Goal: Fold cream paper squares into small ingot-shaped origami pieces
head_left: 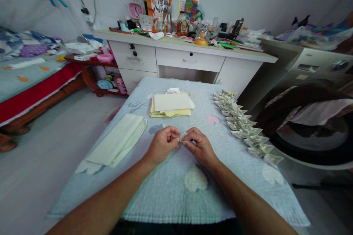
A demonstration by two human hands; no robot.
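Over the middle of the cloth-covered table (165,187), my left hand (164,143) and my right hand (200,146) meet fingertip to fingertip. Both pinch a small folded piece of paper (183,137), mostly hidden by the fingers. Just beyond them lies a stack of cream and yellow paper sheets (173,102). Left of my left hand rest larger pale sheets, folded over (117,139). Along the right side runs a long row of folded paper pieces (242,123) with pointed ends, set close together.
A white desk (190,60) crowded with jars, a clock and a bag stands behind the table. To the right is a front-loading washing machine (311,80) with cloth hanging from its door opening. A bed (41,88) is at the left.
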